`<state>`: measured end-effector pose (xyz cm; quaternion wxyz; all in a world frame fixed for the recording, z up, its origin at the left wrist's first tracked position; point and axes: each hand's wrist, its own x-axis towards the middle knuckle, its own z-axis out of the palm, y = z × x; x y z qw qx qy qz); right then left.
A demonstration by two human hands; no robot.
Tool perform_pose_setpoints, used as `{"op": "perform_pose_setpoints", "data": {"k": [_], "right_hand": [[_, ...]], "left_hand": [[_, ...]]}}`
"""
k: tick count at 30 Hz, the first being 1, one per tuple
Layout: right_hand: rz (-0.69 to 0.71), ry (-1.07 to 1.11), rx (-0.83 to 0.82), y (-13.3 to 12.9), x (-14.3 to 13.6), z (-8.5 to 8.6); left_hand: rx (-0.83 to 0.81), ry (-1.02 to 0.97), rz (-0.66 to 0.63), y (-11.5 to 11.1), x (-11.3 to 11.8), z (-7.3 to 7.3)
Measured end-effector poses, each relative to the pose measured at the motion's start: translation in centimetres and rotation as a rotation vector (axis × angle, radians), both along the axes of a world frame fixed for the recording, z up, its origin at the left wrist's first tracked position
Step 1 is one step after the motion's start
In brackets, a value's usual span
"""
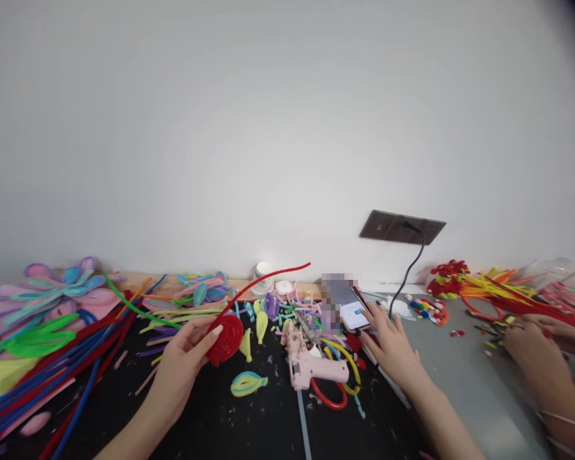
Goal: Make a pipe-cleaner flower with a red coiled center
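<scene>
My left hand (186, 361) is closed on a flat red pipe cleaner coil (226, 340), pinched between thumb and fingers. A loose red tail curves up from the coil and to the right. My right hand (390, 345) is open, its fingers spread over a phone (354, 316) with a lit screen; whether a fingertip touches it I cannot tell. Between my hands lies a pink hot glue gun (319, 369), a glue stick (303, 418) extending from it toward me. Scissors with red handles (330, 404) are partly under the gun. A yellow and blue pipe cleaner loop (248, 383) lies nearby.
Bundles of coloured pipe cleaners (84, 348) and fluffy flowers (62, 291) fill the left side. At the wall stands a white jar (262, 276). A black cable (414, 263) hangs from a wall socket (397, 228). Another person's hands (539, 351) work at the right.
</scene>
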<state>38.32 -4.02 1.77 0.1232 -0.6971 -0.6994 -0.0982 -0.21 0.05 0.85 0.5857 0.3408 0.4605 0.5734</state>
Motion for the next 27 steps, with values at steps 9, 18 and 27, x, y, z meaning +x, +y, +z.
{"op": "perform_pose_setpoints", "data": {"k": [9,18,27], "right_hand": [[0.093,0.0,-0.076,0.4,-0.9,-0.3],[0.064,0.028,-0.126,0.5,-1.4,0.0],[0.018,-0.019,-0.001,0.7,-0.5,-0.3]], "left_hand": [[-0.002,0.007,-0.012,-0.2,0.1,0.5],[-0.01,-0.012,-0.014,-0.3,0.1,0.5],[-0.029,-0.054,0.006,-0.2,0.2,0.8]]}}
